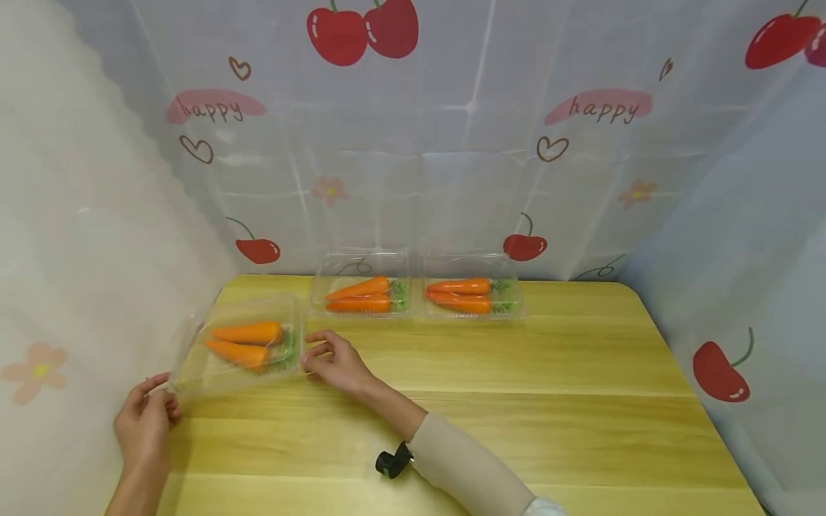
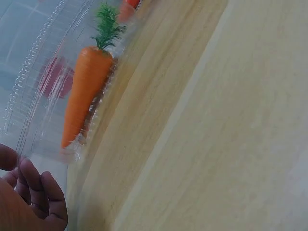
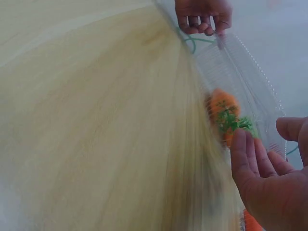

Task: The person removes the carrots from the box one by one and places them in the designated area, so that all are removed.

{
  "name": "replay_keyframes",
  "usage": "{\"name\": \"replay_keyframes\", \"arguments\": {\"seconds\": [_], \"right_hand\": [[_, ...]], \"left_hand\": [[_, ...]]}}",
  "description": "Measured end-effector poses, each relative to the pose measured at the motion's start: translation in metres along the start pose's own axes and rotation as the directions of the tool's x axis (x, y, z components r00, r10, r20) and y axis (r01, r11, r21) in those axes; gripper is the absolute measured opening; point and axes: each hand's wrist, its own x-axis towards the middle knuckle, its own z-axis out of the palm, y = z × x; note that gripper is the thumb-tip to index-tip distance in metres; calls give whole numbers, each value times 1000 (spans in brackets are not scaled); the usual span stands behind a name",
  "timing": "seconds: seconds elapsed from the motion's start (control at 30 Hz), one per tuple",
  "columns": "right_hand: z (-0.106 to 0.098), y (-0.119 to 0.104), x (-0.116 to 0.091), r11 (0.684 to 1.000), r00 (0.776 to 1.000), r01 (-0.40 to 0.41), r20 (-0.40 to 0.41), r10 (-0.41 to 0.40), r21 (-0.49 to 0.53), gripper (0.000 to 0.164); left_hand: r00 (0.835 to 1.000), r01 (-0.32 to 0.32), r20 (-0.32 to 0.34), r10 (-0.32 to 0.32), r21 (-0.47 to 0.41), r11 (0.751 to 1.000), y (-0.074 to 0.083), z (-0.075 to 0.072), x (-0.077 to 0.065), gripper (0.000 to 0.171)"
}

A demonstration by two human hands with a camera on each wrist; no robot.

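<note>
A clear plastic clamshell box (image 1: 193, 373) with two orange carrots (image 1: 248, 332) inside is at the left of the table, tilted in the head view. My left hand (image 1: 143, 423) pinches its near left corner between thumb and fingers, as the left wrist view also shows. By the box's right side is my right hand (image 1: 342, 367). In the right wrist view its fingers (image 3: 255, 159) are fairly straight beside the carrots' green tops (image 3: 228, 118), with the thumb held apart. Whether those fingers touch the plastic is hard to tell.
Two more clear boxes of carrots, a middle one (image 1: 358, 295) and a right one (image 1: 474, 295), stand side by side along the table's back edge. Patterned white curtains (image 1: 413, 172) surround the wooden table (image 1: 516, 401). A black wrist camera (image 1: 392, 460) sits on the right sleeve.
</note>
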Motion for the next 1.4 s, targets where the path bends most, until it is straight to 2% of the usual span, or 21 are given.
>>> {"name": "replay_keyframes", "arguments": {"seconds": [0.2, 0.37, 0.5, 0.67, 0.87, 1.03, 1.23, 1.4], "right_hand": [[3, 1, -7, 998, 1000, -23, 6, 23, 59, 43], [4, 3, -14, 996, 999, -44, 15, 43, 83, 42], [2, 5, -21, 996, 999, -48, 3, 47, 73, 42], [-3, 7, -31, 998, 1000, -30, 9, 30, 61, 43], [-4, 6, -46, 997, 999, -40, 35, 37, 70, 44], [-10, 5, -64, 996, 998, -50, 53, 46, 72, 42], [-28, 7, -82, 999, 998, -29, 51, 27, 44, 41], [-39, 9, -95, 1000, 998, -11, 55, 11, 3, 43]], "left_hand": [[999, 48, -2, -48, 14, 999, -6, -11, -12, 39], [998, 61, 11, -62, 32, 998, -12, -21, -22, 42], [994, 67, 91, -64, -26, 997, -18, -26, -27, 44], [975, 44, 222, -22, -95, 995, -25, -38, -31, 45], [966, 33, 259, -2, -114, 993, -32, -48, -41, 49], [956, 30, 294, 0, -98, 995, -41, -50, -50, 52], [927, 17, 375, 17, -87, 996, -51, -43, -61, 52], [925, -8, 379, 42, -91, 996, -55, -34, -72, 51]]}}
